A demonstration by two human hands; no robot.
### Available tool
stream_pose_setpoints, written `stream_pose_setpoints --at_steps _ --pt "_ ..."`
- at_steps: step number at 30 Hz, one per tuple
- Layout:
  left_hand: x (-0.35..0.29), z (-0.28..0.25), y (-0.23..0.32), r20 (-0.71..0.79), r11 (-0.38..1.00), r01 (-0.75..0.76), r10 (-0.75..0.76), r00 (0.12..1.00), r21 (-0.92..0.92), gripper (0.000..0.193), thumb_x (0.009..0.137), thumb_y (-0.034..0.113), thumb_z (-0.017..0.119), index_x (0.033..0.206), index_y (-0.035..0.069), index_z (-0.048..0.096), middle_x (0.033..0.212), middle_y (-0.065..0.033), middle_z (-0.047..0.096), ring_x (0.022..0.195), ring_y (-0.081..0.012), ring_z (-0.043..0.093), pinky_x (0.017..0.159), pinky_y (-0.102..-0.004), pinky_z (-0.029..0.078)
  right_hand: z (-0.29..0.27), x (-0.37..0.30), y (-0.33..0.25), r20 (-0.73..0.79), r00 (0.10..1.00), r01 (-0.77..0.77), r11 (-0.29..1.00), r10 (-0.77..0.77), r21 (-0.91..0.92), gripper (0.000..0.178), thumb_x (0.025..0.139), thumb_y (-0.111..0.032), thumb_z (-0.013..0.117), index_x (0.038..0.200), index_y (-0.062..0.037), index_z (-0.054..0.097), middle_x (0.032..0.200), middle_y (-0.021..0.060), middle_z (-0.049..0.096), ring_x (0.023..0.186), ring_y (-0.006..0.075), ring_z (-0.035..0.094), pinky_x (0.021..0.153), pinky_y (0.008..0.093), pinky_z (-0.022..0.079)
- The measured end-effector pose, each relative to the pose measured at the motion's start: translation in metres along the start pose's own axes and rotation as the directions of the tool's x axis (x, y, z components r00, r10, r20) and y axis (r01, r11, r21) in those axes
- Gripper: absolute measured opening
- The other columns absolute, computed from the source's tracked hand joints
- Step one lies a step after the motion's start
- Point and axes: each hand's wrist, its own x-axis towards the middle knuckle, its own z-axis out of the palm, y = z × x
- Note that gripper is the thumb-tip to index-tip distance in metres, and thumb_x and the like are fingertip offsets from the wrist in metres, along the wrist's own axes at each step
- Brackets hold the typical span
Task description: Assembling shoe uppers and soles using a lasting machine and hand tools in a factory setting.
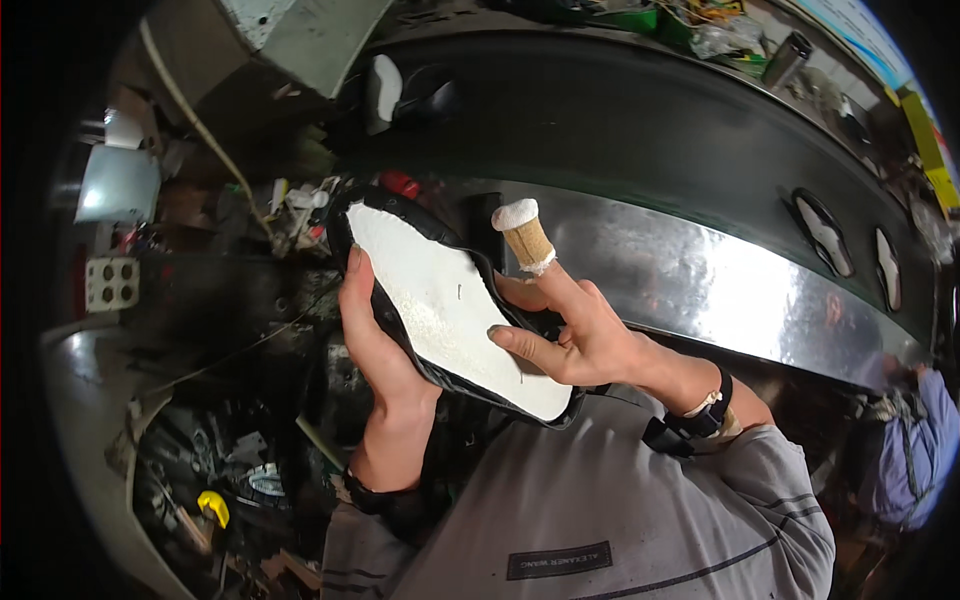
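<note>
A black shoe upper [400,213] with a white insole board [420,280] facing up lies slantwise between my hands, in front of my chest. It seems to be stretched over a last. My left hand [385,345] is closed around its left side, thumb along the black edge and the other fingers hidden beneath. On the right, my right hand [590,335] grips the near part, its thumb pressed on the white board. The index finger points up and away, wearing a tan and white finger wrap [528,238]. Small staple-like marks show on the board.
Beyond my hands runs a black conveyor belt [620,120] with a metal ledge [640,270]. Several shoe uppers [823,232] lie on the belt. A machine housing [310,40] stands at upper left. Tools and a yellow object [213,508] clutter the lower left. Another person [910,455] is at far right.
</note>
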Motion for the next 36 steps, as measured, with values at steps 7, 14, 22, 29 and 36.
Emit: stream_pose_setpoints --at_steps 7,14,22,29,36 --pt "-0.032 -0.018 0.009 -0.036 0.987 -0.147 0.150 0.988 0.071 0.050 0.097 0.047 0.050 0.128 0.008 0.057 0.119 -0.0072 0.063 0.111 -0.0221 0.061 0.093 -0.0355 0.049 0.014 0.012 0.016 0.111 0.989 0.064 0.954 -0.101 0.295 0.088 0.090 -0.018 0.075 0.152 0.0013 0.015 0.126 0.0204 0.066 0.074 0.0262 0.073 0.057 0.0314 0.051" --pt "-0.041 -0.066 0.004 0.249 0.370 -0.646 0.707 0.662 0.667 0.058 0.097 0.034 0.061 0.139 -0.002 0.043 0.130 -0.0176 0.053 0.117 -0.0271 0.058 0.097 -0.0405 0.051 0.022 0.026 0.009 0.146 0.944 0.231 0.908 -0.296 0.351 0.090 0.087 -0.020 0.080 0.151 0.0029 0.021 0.127 0.0208 0.066 0.111 0.0247 0.067 0.096 0.0354 0.048" --pt "-0.047 -0.099 -0.003 0.466 0.089 -0.721 0.708 0.531 0.687 0.068 0.096 0.021 0.068 0.146 -0.005 0.031 0.141 -0.0249 0.041 0.125 -0.0326 0.053 0.102 -0.0458 0.050 0.032 0.027 0.006 0.190 0.954 0.136 0.898 -0.233 0.419 0.078 0.091 -0.009 0.074 0.149 0.0052 0.024 0.125 0.0173 0.069 0.104 0.0107 0.062 0.095 0.0293 0.049" --pt "-0.056 -0.056 0.021 -0.170 0.936 -0.302 0.332 0.928 0.179 0.055 0.103 0.038 0.049 0.143 0.002 0.041 0.137 -0.0175 0.052 0.122 -0.0290 0.058 0.101 -0.0415 0.050 0.040 0.027 0.004 0.165 0.983 -0.036 0.804 -0.078 0.593 0.067 0.097 0.001 0.059 0.153 0.0041 0.023 0.120 0.0086 0.070 0.105 0.0029 0.055 0.092 0.0206 0.046" --pt "-0.057 -0.036 0.027 -0.315 0.974 -0.191 0.220 0.923 0.122 0.052 0.098 0.050 0.049 0.129 0.008 0.057 0.121 -0.0081 0.063 0.110 -0.0227 0.063 0.093 -0.0368 0.049 0.047 0.024 0.002 0.143 0.989 -0.052 0.796 -0.044 0.603 0.055 0.099 0.000 0.056 0.148 0.0036 0.032 0.117 0.0081 0.070 0.104 0.0027 0.056 0.085 0.0190 0.047"
